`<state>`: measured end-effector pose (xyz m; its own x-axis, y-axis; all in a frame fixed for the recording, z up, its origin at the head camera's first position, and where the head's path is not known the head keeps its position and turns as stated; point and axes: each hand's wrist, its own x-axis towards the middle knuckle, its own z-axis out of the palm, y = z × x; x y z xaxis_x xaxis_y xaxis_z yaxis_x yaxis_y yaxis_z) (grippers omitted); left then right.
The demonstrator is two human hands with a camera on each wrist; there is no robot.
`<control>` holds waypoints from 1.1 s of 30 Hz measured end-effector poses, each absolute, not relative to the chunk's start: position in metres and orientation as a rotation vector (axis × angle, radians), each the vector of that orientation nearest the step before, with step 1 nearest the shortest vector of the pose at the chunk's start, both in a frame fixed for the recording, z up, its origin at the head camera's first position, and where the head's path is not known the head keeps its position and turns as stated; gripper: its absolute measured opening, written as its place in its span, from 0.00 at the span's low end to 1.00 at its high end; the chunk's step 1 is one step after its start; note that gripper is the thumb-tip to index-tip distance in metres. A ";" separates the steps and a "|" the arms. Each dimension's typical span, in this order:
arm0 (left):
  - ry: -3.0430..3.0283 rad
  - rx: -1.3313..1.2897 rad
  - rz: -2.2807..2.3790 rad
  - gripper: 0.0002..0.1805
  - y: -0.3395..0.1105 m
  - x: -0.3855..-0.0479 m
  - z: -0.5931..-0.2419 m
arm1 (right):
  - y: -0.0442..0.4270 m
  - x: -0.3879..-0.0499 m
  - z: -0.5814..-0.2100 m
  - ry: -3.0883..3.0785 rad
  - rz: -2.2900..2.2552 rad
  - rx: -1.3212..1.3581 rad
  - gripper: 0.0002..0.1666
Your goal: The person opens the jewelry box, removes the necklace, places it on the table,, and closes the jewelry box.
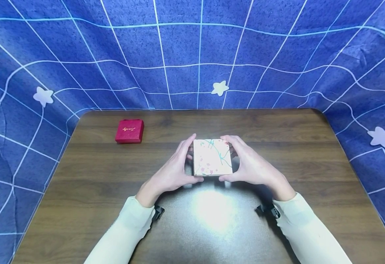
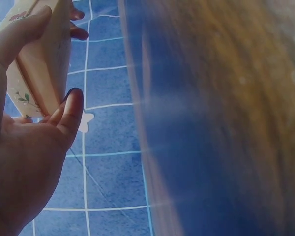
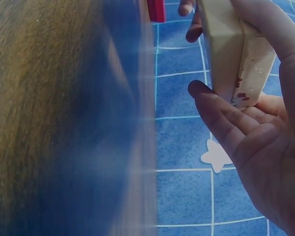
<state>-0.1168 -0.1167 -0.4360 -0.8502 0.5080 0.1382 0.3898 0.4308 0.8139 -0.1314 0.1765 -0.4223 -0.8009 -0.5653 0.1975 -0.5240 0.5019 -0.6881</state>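
While in two hands (image 1: 173,169) (image 1: 251,167), one box (image 1: 213,158).

Cream box (image 1: 209,157) popping with pink blossoms and turquoise streaks, crimson box (image 1: 129,131) flashing gold script left of it, brown woodgrain table (image 1: 93,183) beneath it, 3 white stars (image 1: 220,88) across the gridded blue cloth (image 1: 182,44) beyond it

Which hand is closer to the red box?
The left hand. It's right of the red box and lower in the head view; the right hand is farther right, on the other side of the flowery box.
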 end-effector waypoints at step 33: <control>2.520 0.758 1.399 0.76 -0.117 -0.116 -0.434 | 0.176 -0.131 -0.422 2.651 -1.213 -0.928 0.70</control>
